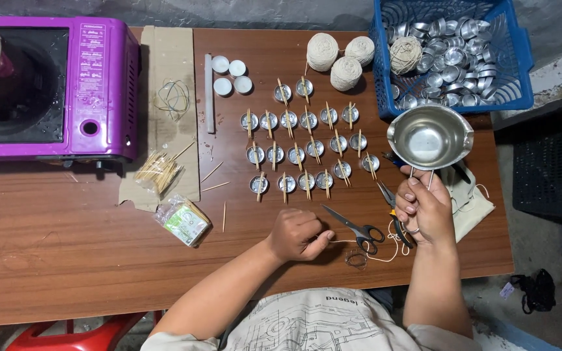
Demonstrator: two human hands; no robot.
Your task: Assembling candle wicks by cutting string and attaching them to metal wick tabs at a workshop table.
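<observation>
At the lower centre of the frame, on the brown wooden surface, the person's left hand rests knuckles up, thumb and forefinger pressed together on a thin white string that loops rightward along the near edge. Just right of it lie black-handled scissors, blades pointing upper left, with a pair of pliers beside them. The right hand is closed in a firm grip around the wire handle of a small steel pouring pot, which is held level just above the surface at centre right; its bowl looks empty. A folded cloth lies partly under this hand.

Beyond the hands, rows of small metal cups stand in the middle of the frame, each with a wooden stick laid across its rim. To handle the pot well, it is judged best kept level and clear of these cups, since a knock would unseat the sticks; the string should stay pinned flat.

Farther back are four white wax-filled cups, three balls of twine and, at upper right, a blue basket of empty cups. A purple portable stove occupies the upper left, with loose toothpicks on cardboard nearby.
</observation>
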